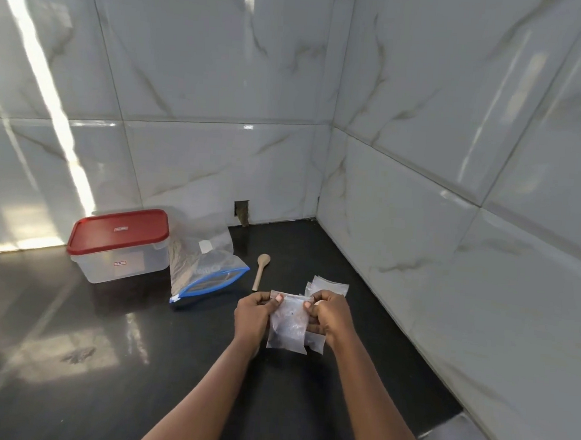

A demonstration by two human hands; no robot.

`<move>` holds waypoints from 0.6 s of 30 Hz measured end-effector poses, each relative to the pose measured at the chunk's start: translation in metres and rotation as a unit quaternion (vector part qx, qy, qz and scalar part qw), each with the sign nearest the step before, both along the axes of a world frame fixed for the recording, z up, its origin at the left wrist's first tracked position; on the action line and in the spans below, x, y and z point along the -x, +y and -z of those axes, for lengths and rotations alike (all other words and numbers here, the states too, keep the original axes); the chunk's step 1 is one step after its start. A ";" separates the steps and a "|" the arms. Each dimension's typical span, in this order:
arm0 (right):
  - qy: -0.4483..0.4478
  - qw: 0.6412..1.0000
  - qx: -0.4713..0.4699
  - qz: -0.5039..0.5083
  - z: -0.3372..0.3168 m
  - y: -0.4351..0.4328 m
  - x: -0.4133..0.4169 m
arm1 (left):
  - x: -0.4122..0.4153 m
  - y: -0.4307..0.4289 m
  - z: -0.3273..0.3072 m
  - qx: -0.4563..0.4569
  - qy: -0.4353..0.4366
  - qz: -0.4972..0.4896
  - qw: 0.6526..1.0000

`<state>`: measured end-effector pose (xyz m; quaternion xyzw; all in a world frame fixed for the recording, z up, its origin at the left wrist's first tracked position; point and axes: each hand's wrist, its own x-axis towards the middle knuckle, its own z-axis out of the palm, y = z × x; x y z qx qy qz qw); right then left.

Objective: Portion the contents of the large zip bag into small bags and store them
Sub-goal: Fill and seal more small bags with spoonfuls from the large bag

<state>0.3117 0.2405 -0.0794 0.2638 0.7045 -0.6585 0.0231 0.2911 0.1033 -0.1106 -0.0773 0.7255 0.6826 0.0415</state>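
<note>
Both hands, left hand (253, 311) and right hand (327, 313), pinch the filled small bag's (288, 326) top; an uneven press could leave the seal gapped, spilling contents.

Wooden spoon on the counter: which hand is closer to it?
Left. The left hand is just on the person's side of the wooden spoon, by its handle end. The right hand is farther off to the right. Both pinch a small bag.

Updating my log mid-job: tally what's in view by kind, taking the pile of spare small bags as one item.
Red-lidded container: 1
Large zip bag: 1
Wooden spoon: 1
Loose small bags: 2 (held small bag; second small bag partly behind it)
Pile of spare small bags: 1, bags in it uncountable
Total: 6
</note>
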 end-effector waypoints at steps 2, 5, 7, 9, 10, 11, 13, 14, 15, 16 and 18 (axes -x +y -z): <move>-0.019 1.000 0.006 0.022 0.006 0.003 -0.001 | -0.001 0.004 0.002 0.014 -0.011 -0.006 1.000; -0.045 0.997 0.012 0.062 0.015 0.005 -0.006 | -0.002 0.012 0.000 0.099 0.006 0.001 0.995; -0.046 0.995 0.004 0.090 0.020 0.007 -0.012 | -0.004 0.019 -0.001 0.150 0.009 0.019 0.988; -0.040 0.992 -0.011 0.116 0.022 0.008 -0.019 | -0.005 0.026 0.001 0.174 0.008 0.025 0.984; -0.037 0.991 -0.020 0.128 0.021 0.011 -0.023 | -0.006 0.029 0.002 0.175 0.006 0.023 0.984; -0.032 0.990 -0.026 0.133 0.021 0.013 -0.026 | -0.008 0.031 0.004 0.169 0.006 0.016 0.985; -0.014 0.990 -0.034 0.134 0.021 0.018 -0.030 | -0.010 0.033 0.008 0.155 0.014 0.013 0.988; -0.007 0.991 -0.035 0.132 0.020 0.021 -0.031 | -0.010 0.034 0.009 0.151 0.018 0.017 0.988; -0.005 0.991 -0.040 0.125 0.020 0.023 -0.031 | -0.010 0.034 0.010 0.148 0.020 0.019 0.989; -0.004 0.992 -0.051 0.116 0.020 0.024 -0.032 | -0.010 0.035 0.010 0.147 0.021 0.020 0.989; -0.005 0.992 -0.074 0.103 0.023 0.026 -0.030 | -0.008 0.036 0.009 0.147 0.018 0.019 0.989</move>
